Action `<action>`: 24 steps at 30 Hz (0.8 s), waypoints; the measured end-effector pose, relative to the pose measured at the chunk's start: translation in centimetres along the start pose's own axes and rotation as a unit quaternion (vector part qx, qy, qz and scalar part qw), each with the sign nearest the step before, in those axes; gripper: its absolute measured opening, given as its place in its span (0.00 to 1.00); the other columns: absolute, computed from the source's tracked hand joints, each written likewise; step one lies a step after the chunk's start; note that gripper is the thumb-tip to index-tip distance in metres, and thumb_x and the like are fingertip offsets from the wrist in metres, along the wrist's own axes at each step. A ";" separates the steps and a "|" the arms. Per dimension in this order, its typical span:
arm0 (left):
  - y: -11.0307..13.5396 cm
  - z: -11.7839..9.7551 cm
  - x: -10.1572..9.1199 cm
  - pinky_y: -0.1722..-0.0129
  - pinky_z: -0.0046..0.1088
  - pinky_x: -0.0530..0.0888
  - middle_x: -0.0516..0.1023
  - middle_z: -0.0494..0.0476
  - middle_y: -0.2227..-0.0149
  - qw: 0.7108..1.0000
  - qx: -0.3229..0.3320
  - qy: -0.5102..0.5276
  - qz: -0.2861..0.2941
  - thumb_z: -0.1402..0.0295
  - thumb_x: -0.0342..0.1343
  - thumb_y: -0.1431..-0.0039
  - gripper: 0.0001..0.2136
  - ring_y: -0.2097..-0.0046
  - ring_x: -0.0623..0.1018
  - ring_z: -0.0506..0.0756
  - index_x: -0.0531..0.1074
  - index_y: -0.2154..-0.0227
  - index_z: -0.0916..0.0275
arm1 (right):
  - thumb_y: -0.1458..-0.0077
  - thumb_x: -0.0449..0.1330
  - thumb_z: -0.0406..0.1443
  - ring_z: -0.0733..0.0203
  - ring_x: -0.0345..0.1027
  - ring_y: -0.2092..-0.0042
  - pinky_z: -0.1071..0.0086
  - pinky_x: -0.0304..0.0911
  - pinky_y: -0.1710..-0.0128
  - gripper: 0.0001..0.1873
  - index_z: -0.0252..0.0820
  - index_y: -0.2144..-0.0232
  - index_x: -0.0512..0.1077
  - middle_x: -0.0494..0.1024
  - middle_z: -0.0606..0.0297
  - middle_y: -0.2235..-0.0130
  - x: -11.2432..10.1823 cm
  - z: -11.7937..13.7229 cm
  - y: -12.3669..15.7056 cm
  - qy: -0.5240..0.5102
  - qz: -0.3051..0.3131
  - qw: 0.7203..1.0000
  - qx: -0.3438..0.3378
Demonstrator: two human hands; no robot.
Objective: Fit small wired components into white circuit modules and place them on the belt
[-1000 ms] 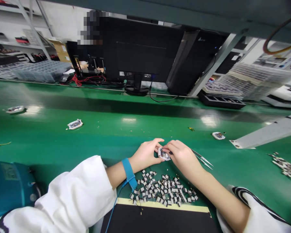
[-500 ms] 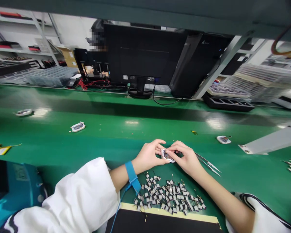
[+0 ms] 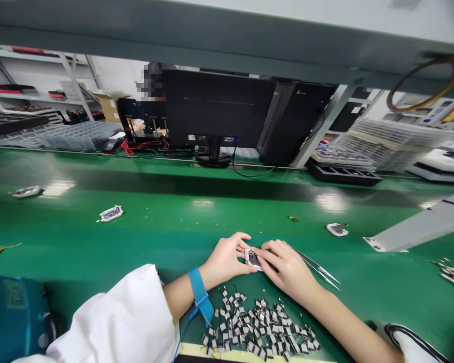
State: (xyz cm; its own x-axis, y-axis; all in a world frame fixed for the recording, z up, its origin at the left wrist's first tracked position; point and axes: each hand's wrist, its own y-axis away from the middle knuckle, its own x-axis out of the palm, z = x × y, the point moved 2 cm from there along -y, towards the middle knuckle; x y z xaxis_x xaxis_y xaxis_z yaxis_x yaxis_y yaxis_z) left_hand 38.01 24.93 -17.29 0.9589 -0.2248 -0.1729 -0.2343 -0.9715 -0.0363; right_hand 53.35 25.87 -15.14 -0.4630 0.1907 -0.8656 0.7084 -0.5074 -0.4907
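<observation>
A small white plastic housing with a circuit board (image 3: 251,258) is held up over the green bench. My left hand (image 3: 227,258) grips it between thumb and fingers from the left side. My right hand (image 3: 285,264) has its fingertips pressed together at the housing's right edge; what they pinch there is hidden. Metal tweezers (image 3: 320,269) stick out behind the right hand, tips pointing right and down, seemingly tucked in that hand. Just below both hands lies a loose pile of small grey-and-black components with short leads (image 3: 263,327). A blue wrist strap (image 3: 200,287) circles my left wrist.
Similar white housings lie at the left (image 3: 111,214), far left (image 3: 27,191) and right (image 3: 337,230). A slanted white bracket (image 3: 419,227) stands at the right. Behind are a monitor (image 3: 215,108) and clear trays (image 3: 393,143). A teal machine (image 3: 18,317) sits lower left.
The head view has tilted up and shifted slightly, so the bench sits lower in the picture. My right fingers have moved a little across the housing towards its right edge; the left hand keeps its grip.
</observation>
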 end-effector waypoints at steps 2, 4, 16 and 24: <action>-0.1 0.1 0.0 0.62 0.32 0.75 0.73 0.56 0.66 1.000 0.001 -0.002 0.000 0.75 0.65 0.68 0.29 0.64 0.76 0.54 0.62 0.59 0.67 | 0.46 0.49 0.31 0.64 0.61 0.68 0.69 0.58 0.68 0.09 0.37 0.63 0.67 0.70 0.61 0.69 0.3 -0.1 0.0 -0.008 -0.019 1.000 -0.001; -0.1 0.2 0.0 0.61 0.32 0.75 0.73 0.56 0.66 1.000 0.004 -0.005 0.000 0.75 0.66 0.69 0.29 0.64 0.75 0.55 0.62 0.59 0.67 | 0.46 0.49 0.30 0.66 0.62 0.67 0.71 0.60 0.68 0.07 0.37 0.66 0.67 0.70 0.62 0.69 0.6 -0.2 -0.1 -0.021 -0.028 0.999 -0.007; 0.0 -0.2 0.1 0.61 0.34 0.74 0.72 0.55 0.67 1.000 0.012 -0.008 0.011 0.77 0.65 0.69 0.29 0.64 0.75 0.55 0.62 0.59 0.67 | 0.48 0.51 0.30 0.65 0.60 0.71 0.71 0.59 0.70 0.06 0.39 0.74 0.66 0.70 0.65 0.73 -0.3 -0.3 -1.6 -0.031 0.055 0.998 -0.012; 0.0 -0.2 0.0 0.63 0.30 0.75 0.72 0.55 0.67 1.000 0.024 -0.016 0.008 0.76 0.65 0.68 0.28 0.66 0.76 0.54 0.63 0.58 0.67 | 0.48 0.52 0.30 0.64 0.60 0.71 0.70 0.59 0.70 0.05 0.38 0.75 0.66 0.69 0.64 0.74 -0.1 -0.5 -2.2 -0.008 0.086 0.996 -0.026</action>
State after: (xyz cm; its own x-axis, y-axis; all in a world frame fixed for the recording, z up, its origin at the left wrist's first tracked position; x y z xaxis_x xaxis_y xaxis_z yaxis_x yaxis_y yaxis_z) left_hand 38.09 24.90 -17.08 0.9494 -0.2375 -0.2055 -0.2581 -0.9628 -0.0798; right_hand 52.10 27.40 -14.02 -0.3414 0.0912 -0.9355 0.8037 -0.4877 -0.3408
